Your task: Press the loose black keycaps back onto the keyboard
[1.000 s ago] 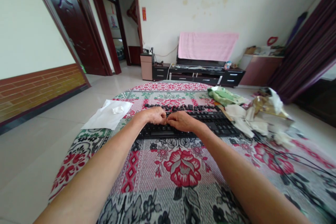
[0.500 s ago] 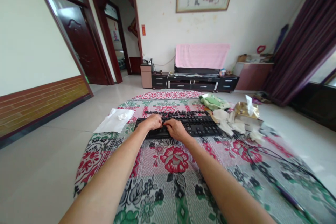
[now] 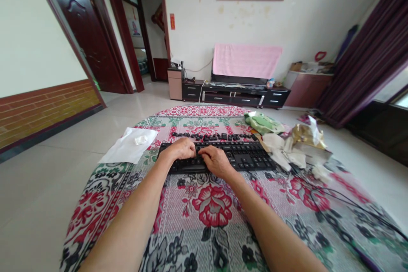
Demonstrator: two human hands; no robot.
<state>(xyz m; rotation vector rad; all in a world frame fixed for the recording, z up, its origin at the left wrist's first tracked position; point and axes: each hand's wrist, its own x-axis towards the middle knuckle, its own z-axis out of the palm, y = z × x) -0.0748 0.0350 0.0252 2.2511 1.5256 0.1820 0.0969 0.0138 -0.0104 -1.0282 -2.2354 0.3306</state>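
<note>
A black keyboard (image 3: 248, 155) lies on a floral tablecloth (image 3: 212, 204). Just behind it runs a row of loose black keycaps (image 3: 216, 137). My left hand (image 3: 180, 149) rests on the keyboard's left part with its fingers curled under like a fist. My right hand (image 3: 215, 160) sits beside it on the keys near the front edge, its fingers bent down and pressed together. Whatever the fingertips of either hand hold is hidden.
A white paper sheet (image 3: 127, 148) with a crumpled wad (image 3: 140, 140) hangs over the table's left edge. At the right lie a green cloth (image 3: 263, 123), crumpled tissues (image 3: 280, 148) and a golden tissue pack (image 3: 306, 134). A black cable (image 3: 334, 197) trails off right.
A second ago my fingertips met in a pinch over the keys. Now the hands are slightly apart, the right one nearer the keyboard's front edge. The view has shifted.
</note>
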